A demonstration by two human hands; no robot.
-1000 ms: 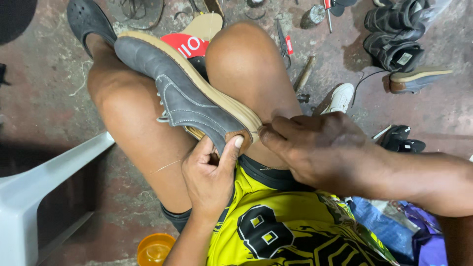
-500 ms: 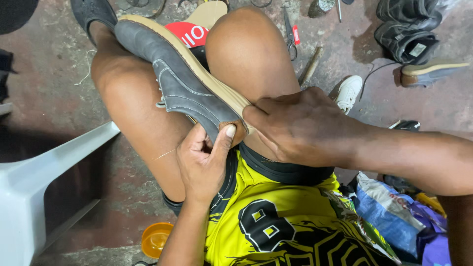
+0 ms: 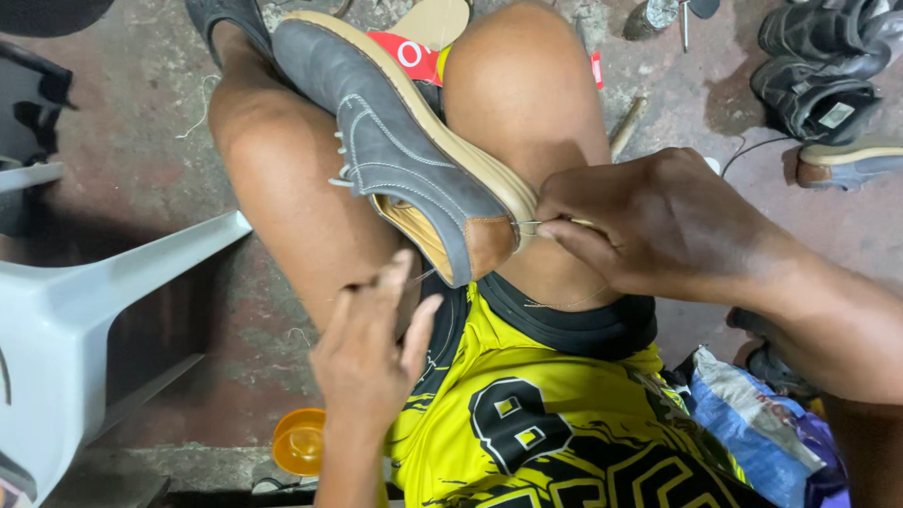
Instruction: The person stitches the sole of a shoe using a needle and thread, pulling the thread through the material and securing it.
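A grey shoe with a tan sole lies wedged between my bare knees, heel toward me. My right hand pinches a thin metal needle at the heel edge of the sole, its fingers closed on it. A thin thread runs from the heel area down across my leg. My left hand hovers just below the shoe's opening with fingers spread, holding nothing that I can see. I wear a yellow and black jersey.
A white plastic chair stands at the left. An orange cup sits on the concrete floor by my left arm. Dark shoes and a loose sole lie at the upper right; plastic bags at lower right.
My left hand has let go of the shoe's heel and dropped away from it, fingers apart. My right hand stays at the heel, now with the needle showing.
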